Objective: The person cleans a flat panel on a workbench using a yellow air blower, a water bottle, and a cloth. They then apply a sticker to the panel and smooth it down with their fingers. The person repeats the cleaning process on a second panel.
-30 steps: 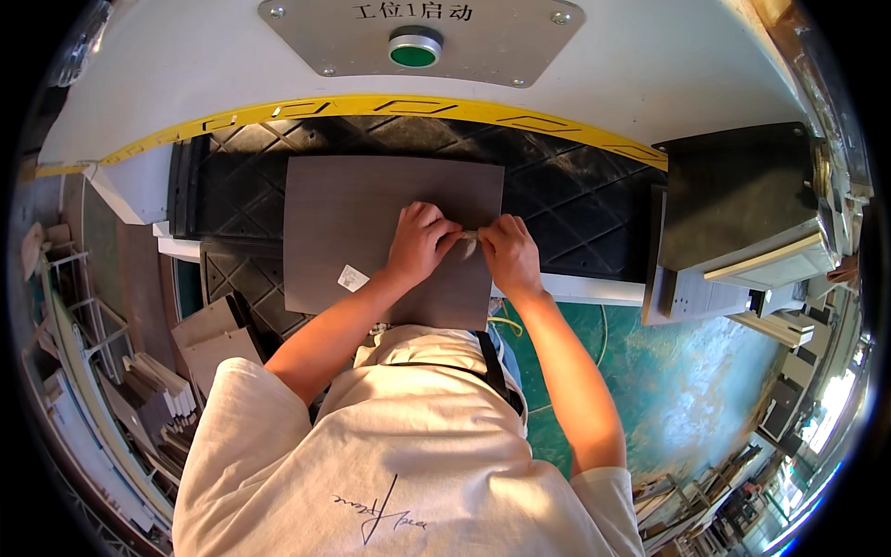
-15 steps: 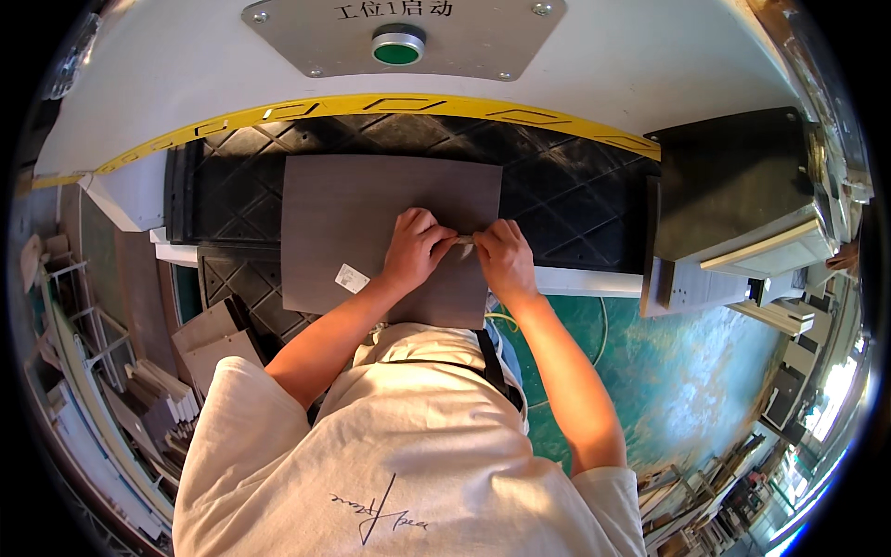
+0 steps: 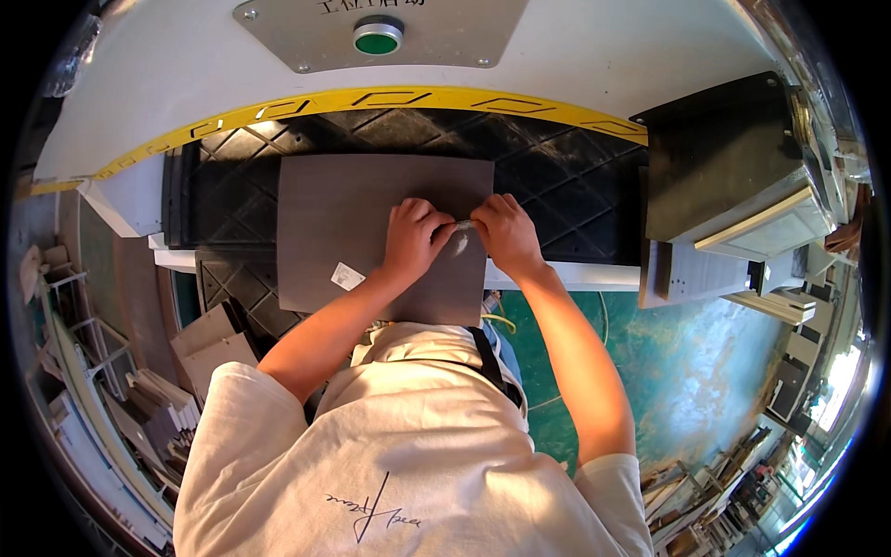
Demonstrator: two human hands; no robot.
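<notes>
A grey-brown flat board [image 3: 334, 209] lies on the black ridged bed, with a small white label [image 3: 348, 277] on its lower left part. Above the board's right half, my left hand [image 3: 416, 239] and my right hand [image 3: 506, 234] face each other with fingers pinched. Between their fingertips stretches a small pale, whitish piece [image 3: 463, 225], and a light bit shows just below it. It is too small to name its kind.
A yellow strip [image 3: 408, 98] edges the white machine front, under a metal plate with a green button [image 3: 378, 37]. At right stands a dark box-shaped unit [image 3: 719, 167] beside stacked panels. Boards [image 3: 213, 336] lean at the left.
Both hands have moved slightly up the board, still pinching the pale piece; more of its light part shows below the fingers. The whole view has shifted a little.
</notes>
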